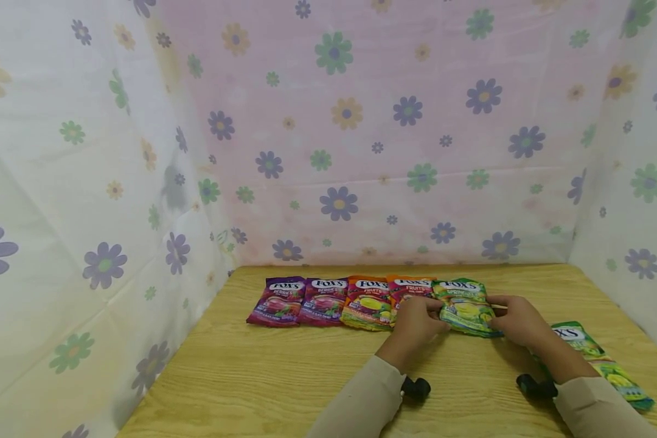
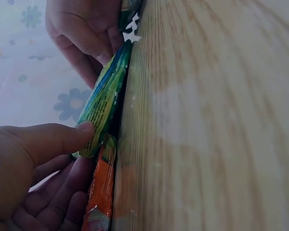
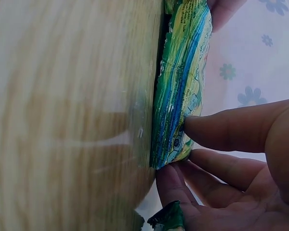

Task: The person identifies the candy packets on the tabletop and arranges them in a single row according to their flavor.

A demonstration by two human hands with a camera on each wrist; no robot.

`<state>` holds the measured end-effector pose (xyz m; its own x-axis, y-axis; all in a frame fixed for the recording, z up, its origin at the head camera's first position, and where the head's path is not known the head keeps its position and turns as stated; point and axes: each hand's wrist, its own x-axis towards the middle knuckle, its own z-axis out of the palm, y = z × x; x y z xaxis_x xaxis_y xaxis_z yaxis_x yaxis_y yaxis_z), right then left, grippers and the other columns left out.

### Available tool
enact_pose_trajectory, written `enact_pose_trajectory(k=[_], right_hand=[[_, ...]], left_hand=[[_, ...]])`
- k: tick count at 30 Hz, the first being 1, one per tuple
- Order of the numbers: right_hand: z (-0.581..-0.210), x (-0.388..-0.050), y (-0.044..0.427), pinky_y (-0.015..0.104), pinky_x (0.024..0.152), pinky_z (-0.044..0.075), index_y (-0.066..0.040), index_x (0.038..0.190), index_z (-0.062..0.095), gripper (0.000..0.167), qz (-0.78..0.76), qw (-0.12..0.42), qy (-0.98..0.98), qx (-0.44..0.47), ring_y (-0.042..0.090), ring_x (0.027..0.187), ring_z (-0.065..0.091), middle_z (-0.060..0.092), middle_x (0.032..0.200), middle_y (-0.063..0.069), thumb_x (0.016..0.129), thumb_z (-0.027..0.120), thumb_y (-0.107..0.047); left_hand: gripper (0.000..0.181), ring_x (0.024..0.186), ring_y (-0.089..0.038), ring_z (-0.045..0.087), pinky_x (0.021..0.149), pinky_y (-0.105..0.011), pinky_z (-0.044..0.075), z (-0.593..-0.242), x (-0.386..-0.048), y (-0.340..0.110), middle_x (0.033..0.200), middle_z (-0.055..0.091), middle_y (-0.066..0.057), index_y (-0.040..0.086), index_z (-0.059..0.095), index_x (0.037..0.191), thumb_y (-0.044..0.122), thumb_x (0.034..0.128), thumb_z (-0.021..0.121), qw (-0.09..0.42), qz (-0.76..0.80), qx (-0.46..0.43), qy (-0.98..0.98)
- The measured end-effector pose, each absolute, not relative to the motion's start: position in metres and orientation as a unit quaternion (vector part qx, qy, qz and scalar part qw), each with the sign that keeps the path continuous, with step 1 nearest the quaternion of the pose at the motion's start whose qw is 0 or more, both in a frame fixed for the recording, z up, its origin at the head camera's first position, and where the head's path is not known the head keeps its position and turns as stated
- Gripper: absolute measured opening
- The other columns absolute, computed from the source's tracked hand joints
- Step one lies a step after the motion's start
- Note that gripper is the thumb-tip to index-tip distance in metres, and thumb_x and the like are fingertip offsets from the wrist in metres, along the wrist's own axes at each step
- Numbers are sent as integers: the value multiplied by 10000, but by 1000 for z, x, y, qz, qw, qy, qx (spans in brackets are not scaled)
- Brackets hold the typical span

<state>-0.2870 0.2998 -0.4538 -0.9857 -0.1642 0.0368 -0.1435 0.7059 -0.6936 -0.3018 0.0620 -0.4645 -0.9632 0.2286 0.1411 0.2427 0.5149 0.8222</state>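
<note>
A green Fox's candy bag (image 1: pixel 464 307) lies face up at the right end of a row on the table, with a hand at each side. My left hand (image 1: pixel 417 321) pinches its left edge; in the left wrist view the thumb presses the bag's side (image 2: pixel 100 113). My right hand (image 1: pixel 520 321) holds the opposite edge, thumb on the wrapper (image 3: pixel 183 86) and fingers curled beside it in the right wrist view. An orange Fox's bag (image 1: pixel 407 291) sits directly left of the green one, partly covered by my left hand.
Further left in the row are another orange bag (image 1: pixel 368 304) and two purple bags, one beside it (image 1: pixel 323 302) and one at the end (image 1: pixel 278 302). A second green bag (image 1: pixel 615 371) lies at the right, partly behind my right forearm. Flowered cloth (image 1: pixel 339 152) surrounds the wooden table (image 1: pixel 241 377).
</note>
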Motion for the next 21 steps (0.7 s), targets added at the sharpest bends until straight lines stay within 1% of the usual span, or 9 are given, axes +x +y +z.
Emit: enact_pose_trajectory(k=[4, 8, 13, 21], right_hand=[[-455, -288, 301, 469, 868, 607, 188, 1462, 419, 622, -373, 16, 924, -81, 565, 1291, 529, 448, 1454, 436, 950, 671, -59], [-457, -288, 301, 491, 901, 596, 201, 1454, 419, 625, -375, 18, 923, -82, 559, 1291, 534, 470, 1441, 430, 948, 676, -59], [-456, -289, 301, 518, 928, 580, 204, 1449, 425, 625, -371, 20, 925, -85, 558, 1289, 534, 485, 1434, 422, 947, 682, -65], [-455, -289, 301, 540, 931, 570, 210, 1440, 431, 626, -363, 15, 927, -91, 564, 1279, 537, 495, 1423, 424, 940, 691, -61]], left_hand=[[412, 706, 22, 609, 629, -196, 532, -465, -302, 60, 948, 766, 103, 211, 787, 1211, 137, 818, 888, 3, -467, -143, -873], [405, 729, 24, 628, 654, -194, 551, -466, -302, 59, 964, 770, 94, 203, 791, 1200, 130, 814, 890, 0, -468, -147, -872], [370, 747, 30, 638, 691, -193, 567, -466, -303, 59, 940, 767, 105, 198, 807, 1151, 132, 800, 902, -2, -464, -138, -875], [336, 724, 32, 635, 678, -182, 559, -465, -305, 60, 917, 768, 108, 194, 818, 1121, 157, 799, 906, 0, -452, -138, -882]])
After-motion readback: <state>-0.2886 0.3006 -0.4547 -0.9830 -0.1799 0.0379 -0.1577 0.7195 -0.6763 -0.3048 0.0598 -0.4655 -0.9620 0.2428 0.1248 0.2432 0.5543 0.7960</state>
